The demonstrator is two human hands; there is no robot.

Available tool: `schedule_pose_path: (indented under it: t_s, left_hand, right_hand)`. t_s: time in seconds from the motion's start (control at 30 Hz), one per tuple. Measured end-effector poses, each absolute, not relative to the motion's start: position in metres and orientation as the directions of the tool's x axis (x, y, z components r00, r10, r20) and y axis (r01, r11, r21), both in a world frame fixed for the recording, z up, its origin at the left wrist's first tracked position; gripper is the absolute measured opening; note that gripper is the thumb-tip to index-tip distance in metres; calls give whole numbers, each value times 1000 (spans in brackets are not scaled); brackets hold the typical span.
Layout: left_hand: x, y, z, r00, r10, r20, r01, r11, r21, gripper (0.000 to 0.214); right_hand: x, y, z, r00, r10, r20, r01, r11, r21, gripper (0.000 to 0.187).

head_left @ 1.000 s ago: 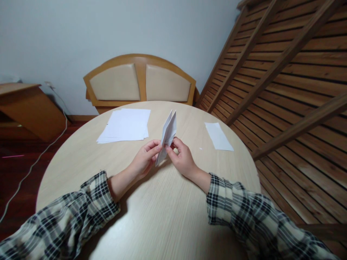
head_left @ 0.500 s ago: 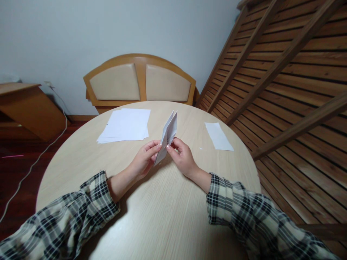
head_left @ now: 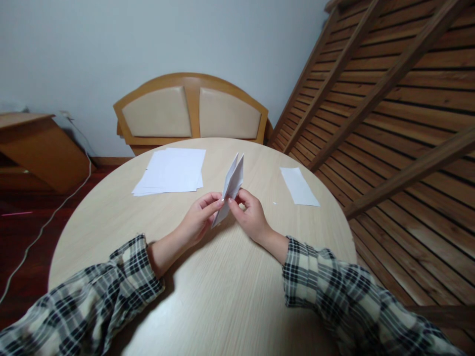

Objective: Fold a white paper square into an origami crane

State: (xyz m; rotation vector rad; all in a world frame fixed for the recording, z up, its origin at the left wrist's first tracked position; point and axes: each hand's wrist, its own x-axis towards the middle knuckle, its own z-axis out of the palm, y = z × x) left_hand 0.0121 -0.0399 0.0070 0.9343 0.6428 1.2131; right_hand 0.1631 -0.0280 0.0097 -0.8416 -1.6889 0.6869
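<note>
Between my two hands a folded piece of white paper [head_left: 233, 179] is held up above the table, its two upper points standing slightly apart. My left hand [head_left: 200, 216] pinches its left side, thumb on the near face and fingers behind. From the right, my right hand [head_left: 252, 213] grips the paper with thumb and bent fingers. The two thumb tips almost meet at the middle of the paper. Some fingertips are hidden behind it.
A stack of white sheets [head_left: 172, 170] lies at the table's back left. On the right rests a white paper strip [head_left: 300, 186], with a tiny scrap [head_left: 274, 202] nearby. Behind the round table [head_left: 222, 301] is a padded headboard [head_left: 191, 106]; wooden slats [head_left: 401, 128] lean at the right.
The folded paper has shifted very slightly to the right, and my left thumb with it. Both hands keep their hold; everything else on the table stays put.
</note>
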Motion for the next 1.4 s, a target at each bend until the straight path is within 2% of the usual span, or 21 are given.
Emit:
schedule_pose_path:
  t_s: [0.2, 0.5, 0.6, 0.73, 0.9, 1.03, 1.17, 1.4]
  left_hand:
    - [10, -41, 10, 255, 961, 103, -466, 28, 885, 25]
    - [6, -39, 10, 276, 960, 39, -435, 88, 896, 30]
    - [6, -38, 8, 188, 979, 82, -398, 0, 917, 25]
    - [5, -37, 6, 32, 978, 204, -263, -189, 946, 16]
    - [5, -39, 10, 40, 948, 316, -137, -308, 942, 12]
    - [5, -41, 13, 57, 933, 356, -116, -348, 930, 13]
    - [6, -41, 11, 42, 926, 374, -114, -368, 923, 15]
    - [10, -44, 11, -14, 933, 360, -84, -360, 929, 19]
  right_hand:
    - [163, -27, 8, -168, 807, 566, 205, 591, -781, 17]
    - [163, -27, 7, -183, 808, 560, 186, 587, -788, 18]
    - [163, -27, 6, -175, 812, 557, 179, 583, -793, 20]
    - [161, -28, 7, -177, 817, 549, 171, 575, -800, 22]
    - [160, -29, 6, -179, 826, 535, 167, 561, -811, 19]
    - [160, -27, 6, -169, 832, 529, 180, 554, -813, 18]
    - [158, -26, 6, -144, 849, 508, 66, 521, -851, 7]
    - [156, -25, 4, -128, 877, 464, -53, 461, -886, 9]
